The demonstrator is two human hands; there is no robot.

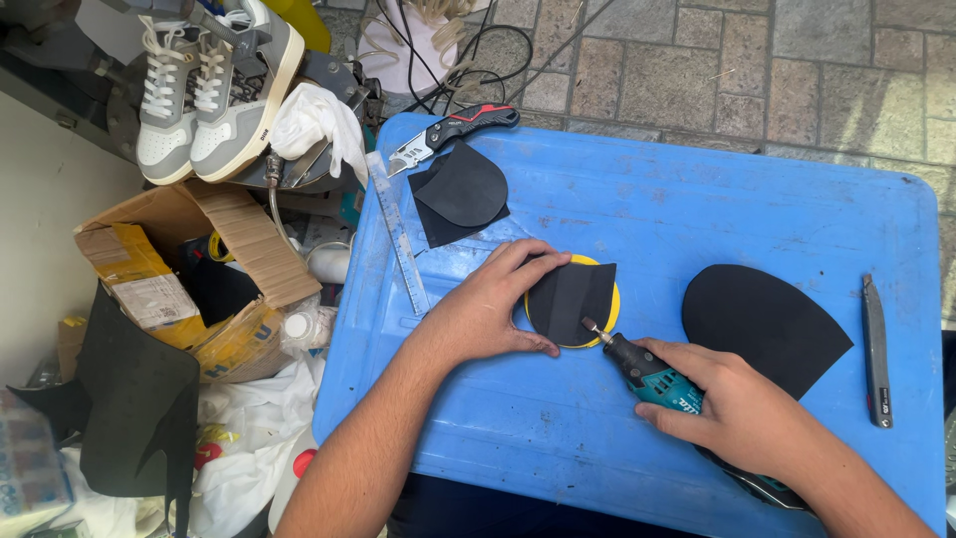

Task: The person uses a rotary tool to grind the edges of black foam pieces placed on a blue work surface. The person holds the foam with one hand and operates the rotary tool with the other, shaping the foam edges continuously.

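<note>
My left hand (493, 309) presses flat on a small black rubber piece (570, 296) that lies on a round yellow disc (609, 299) on the blue plastic lid (637, 219). A teal and black rotary tool (652, 377) sits in my right hand (732, 403), its small grinding tip touching the lower right edge of the black piece. A larger black rubber sheet (762, 324) with a rounded top lies just right of the tool.
Two more black rubber pieces (460, 194), a utility knife (453, 130) and a clear ruler (398, 234) lie at the lid's far left. A metal blade tool (876, 349) rests at the right edge. Sneakers (214, 85), a cardboard box (189, 269) and clutter crowd the left floor.
</note>
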